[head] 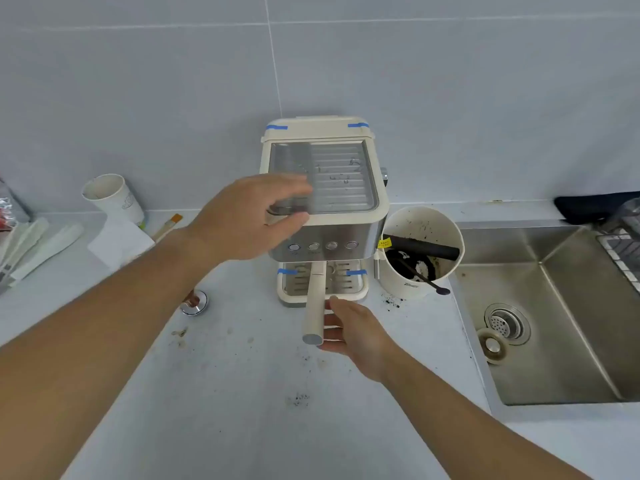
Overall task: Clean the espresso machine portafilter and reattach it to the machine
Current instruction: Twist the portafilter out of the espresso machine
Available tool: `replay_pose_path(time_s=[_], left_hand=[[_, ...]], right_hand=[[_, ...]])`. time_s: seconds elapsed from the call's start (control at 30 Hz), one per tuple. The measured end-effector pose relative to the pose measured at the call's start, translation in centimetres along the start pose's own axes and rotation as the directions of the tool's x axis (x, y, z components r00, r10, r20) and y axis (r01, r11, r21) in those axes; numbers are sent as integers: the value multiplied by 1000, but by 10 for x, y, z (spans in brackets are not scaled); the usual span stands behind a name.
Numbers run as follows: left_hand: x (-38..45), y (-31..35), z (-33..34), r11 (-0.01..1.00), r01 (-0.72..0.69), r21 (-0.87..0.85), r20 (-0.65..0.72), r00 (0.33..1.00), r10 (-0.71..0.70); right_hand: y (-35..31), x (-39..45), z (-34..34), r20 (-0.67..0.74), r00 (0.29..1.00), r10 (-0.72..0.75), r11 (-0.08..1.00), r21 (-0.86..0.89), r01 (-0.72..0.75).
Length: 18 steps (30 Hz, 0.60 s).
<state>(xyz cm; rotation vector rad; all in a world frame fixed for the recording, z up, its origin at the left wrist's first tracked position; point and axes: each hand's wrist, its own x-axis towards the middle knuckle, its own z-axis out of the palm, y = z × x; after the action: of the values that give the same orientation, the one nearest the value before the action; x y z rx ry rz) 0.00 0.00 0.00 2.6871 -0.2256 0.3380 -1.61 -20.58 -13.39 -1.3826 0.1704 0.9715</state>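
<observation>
Centrally in frame, cream espresso machine (322,188) stands against tiled wall. Left hand (242,220), fingers loosely spread, presses machine's top left edge, gripping nothing. Portafilter (314,303) sits under machine's front, handle pointing toward lower centre. Right hand (353,332), open, cups handle from right side. Knock box (420,252) just right of machine, sink (554,306) at right edge.

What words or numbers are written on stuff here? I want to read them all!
None can be read.
Cream knock-box tub: small grey logo, too blurred.
Yellow tag beside the tub: tiny print, unreadable.
Steel-fronted cream espresso machine: button labels too small.
White paper cup: faint drawing, no clear words.
</observation>
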Motion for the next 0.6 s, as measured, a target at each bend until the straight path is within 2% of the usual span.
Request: replay_pose_path(time_s=[0.13,0.27,0.4,0.6], left_hand=[[13,-7,8,998,-34,60,131,991,26],[22,-17,13,992,-102,81,180,980,86],[29,-24,21,974,-174,144,223,965,140],[34,-30,26,954,-227,197,245,953,176]], right_hand=[[1,7,14,-16,998,61,983,174,-57],[1,10,22,2,997,78,950,302,-76],[4,15,31,-10,995,102,928,360,-91],[2,22,38,-79,987,137,947,303,-107]])
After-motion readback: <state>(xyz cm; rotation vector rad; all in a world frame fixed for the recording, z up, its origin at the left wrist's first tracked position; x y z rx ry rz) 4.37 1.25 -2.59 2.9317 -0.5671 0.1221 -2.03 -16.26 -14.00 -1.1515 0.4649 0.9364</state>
